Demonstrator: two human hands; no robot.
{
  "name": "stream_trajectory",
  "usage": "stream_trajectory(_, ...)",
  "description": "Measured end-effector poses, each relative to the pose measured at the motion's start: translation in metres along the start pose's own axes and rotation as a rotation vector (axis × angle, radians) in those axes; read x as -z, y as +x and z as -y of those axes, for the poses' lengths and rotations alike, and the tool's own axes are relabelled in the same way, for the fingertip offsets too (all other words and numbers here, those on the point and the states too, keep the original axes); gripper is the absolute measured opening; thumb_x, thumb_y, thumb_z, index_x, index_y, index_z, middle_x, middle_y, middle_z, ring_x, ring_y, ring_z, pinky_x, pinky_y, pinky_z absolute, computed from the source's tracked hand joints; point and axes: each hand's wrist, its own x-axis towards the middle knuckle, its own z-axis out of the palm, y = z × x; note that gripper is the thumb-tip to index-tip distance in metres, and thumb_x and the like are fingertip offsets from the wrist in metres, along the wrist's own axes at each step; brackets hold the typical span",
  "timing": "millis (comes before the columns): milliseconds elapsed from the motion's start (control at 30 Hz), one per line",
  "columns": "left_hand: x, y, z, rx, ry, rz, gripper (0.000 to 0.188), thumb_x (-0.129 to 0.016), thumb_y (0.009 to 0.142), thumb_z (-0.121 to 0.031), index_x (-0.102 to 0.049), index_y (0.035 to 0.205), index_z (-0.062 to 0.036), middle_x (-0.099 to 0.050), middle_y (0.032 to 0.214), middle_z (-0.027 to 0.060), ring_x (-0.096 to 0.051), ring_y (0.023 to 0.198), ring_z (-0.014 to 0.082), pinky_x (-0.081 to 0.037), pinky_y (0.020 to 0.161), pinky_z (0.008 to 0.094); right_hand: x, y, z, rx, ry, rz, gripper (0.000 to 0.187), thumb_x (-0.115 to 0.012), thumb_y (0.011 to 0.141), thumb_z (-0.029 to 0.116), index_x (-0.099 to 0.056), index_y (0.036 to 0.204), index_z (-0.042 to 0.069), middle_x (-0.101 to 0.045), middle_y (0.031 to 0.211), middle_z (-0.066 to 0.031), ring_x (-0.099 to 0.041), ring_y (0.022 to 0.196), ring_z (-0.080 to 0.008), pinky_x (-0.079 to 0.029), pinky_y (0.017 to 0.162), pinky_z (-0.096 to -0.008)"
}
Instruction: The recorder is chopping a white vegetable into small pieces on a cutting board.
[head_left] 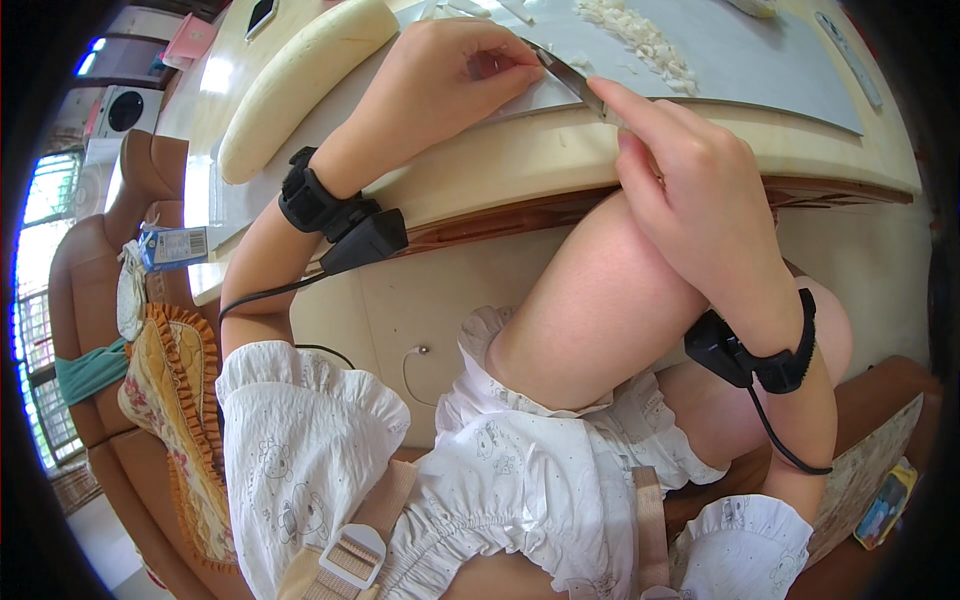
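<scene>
A small knife (572, 76) with a dark, narrow blade slants over the front edge of the grey board (780, 75). My right hand (695, 165) has closed fingers at the knife's near end, the index finger stretched along it; the grip is partly hidden. At the knife's far end, my left hand (440, 80) has curled fingers with thumb and fingertip pinched together; whatever is in that pinch is hidden. Left of this hand lies a long, pale peeled vegetable (300, 85). Chopped white pieces (645, 45) form a strip on the board beyond the knife.
A flat grey tool (850, 62) lies by the board's right side. A phone (262, 15) is at the far left, and a blue box (172, 248) sits at the left table edge. A brown chair (95, 270) with a quilted cushion (175, 420) stands left. My bent leg is under the table edge.
</scene>
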Motion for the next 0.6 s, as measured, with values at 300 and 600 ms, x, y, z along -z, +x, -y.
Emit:
stream_trajectory(300,0.0,0.001,-0.001,0.013,0.029,0.016,0.013,-0.076,0.091,-0.011,-0.078,0.1,-0.0018,-0.074,0.087,0.0048,-0.062,0.08,0.0112,-0.052,0.076,0.027,-0.006,0.003,0.004,-0.011,-0.075,0.006,0.042,-0.061,0.089,0.0,-0.066,0.13,0.005,-0.065,0.084,-0.0182,-0.063,0.073,-0.0362,-0.049,0.067,-0.0455)
stream_trajectory(600,-0.002,0.001,-0.003,0.033,0.037,0.003,0.013,-0.075,0.091,-0.011,-0.078,0.101,-0.0025,-0.074,0.088,0.0053,-0.061,0.077,0.0103,-0.051,0.074,0.0264,0.012,-0.006,0.007,-0.031,-0.167,0.071,0.043,-0.061,0.089,-0.001,-0.065,0.132,0.006,-0.064,0.087,-0.0169,-0.063,0.073,-0.0358,-0.05,0.066,-0.0446)
